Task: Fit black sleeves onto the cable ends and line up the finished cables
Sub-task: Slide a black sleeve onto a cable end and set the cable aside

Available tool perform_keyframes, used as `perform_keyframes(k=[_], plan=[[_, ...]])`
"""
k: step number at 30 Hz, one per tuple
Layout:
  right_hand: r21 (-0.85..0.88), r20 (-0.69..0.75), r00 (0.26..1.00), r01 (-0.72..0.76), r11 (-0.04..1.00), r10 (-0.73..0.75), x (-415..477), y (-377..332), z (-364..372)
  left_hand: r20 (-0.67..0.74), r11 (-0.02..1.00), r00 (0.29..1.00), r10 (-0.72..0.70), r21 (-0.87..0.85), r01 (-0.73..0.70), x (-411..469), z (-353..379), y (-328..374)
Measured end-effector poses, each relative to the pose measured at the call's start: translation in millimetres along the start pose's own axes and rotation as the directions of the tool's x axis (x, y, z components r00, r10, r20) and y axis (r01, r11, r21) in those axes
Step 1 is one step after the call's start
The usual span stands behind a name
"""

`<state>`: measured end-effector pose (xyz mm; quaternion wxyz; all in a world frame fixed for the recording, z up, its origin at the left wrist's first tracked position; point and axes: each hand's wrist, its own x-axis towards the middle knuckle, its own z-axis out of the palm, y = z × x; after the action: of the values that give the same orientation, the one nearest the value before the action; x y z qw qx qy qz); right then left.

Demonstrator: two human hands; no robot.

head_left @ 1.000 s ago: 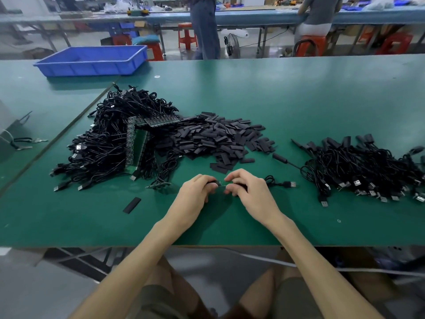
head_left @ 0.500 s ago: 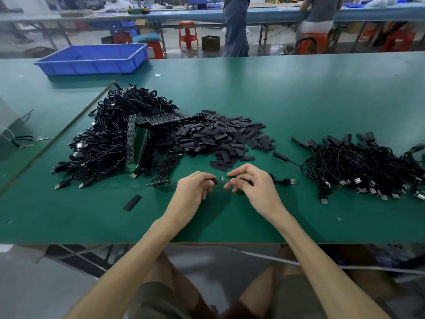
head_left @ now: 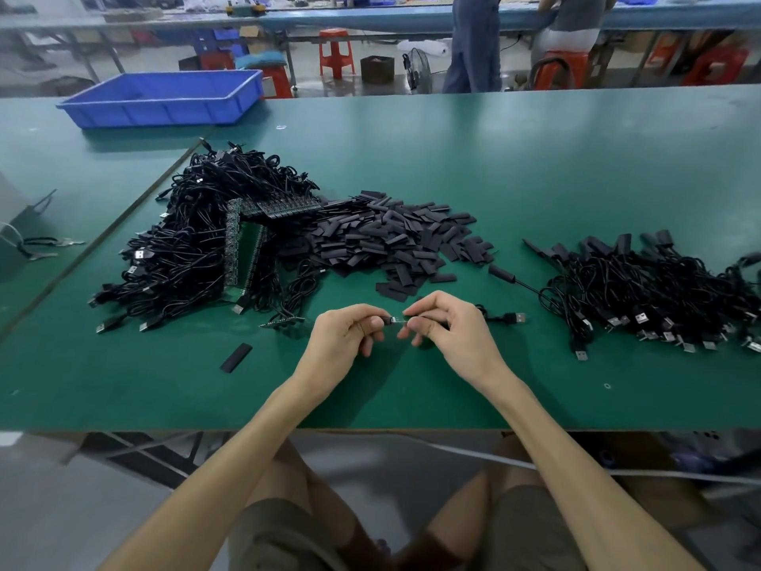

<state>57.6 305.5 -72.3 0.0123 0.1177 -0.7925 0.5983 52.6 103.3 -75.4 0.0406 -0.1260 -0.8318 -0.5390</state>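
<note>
Now the left hand [head_left: 346,335] pinches a sleeve [head_left: 386,319], the right hand [head_left: 449,331] pinches the cable [head_left: 500,318]; line them up straight and slide gently.

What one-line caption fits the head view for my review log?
Left hand pinching a black sleeve, right hand a cable end, over the green table before the sleeve pile.

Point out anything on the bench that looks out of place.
One black sleeve lies alone on the green table, left of the left hand and well apart from the sleeve pile. It looks strayed. Nothing else stands out.
</note>
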Motion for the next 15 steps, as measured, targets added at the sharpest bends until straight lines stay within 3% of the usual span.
perform_keyframes(k=[6,15], plan=[[-0.096,-0.012,1.000,0.024,0.995,-0.025,-2.3,0.6,3.8,-0.003,0.999,1.000,0.023,0.044,-0.023,-0.6,2.1,-1.9],[-0.101,0.001,1.000,0.026,0.995,-0.026,-1.8,3.9,3.6,0.009,0.999,1.000,0.014,0.042,-0.014,0.6,-0.6,-3.5]])
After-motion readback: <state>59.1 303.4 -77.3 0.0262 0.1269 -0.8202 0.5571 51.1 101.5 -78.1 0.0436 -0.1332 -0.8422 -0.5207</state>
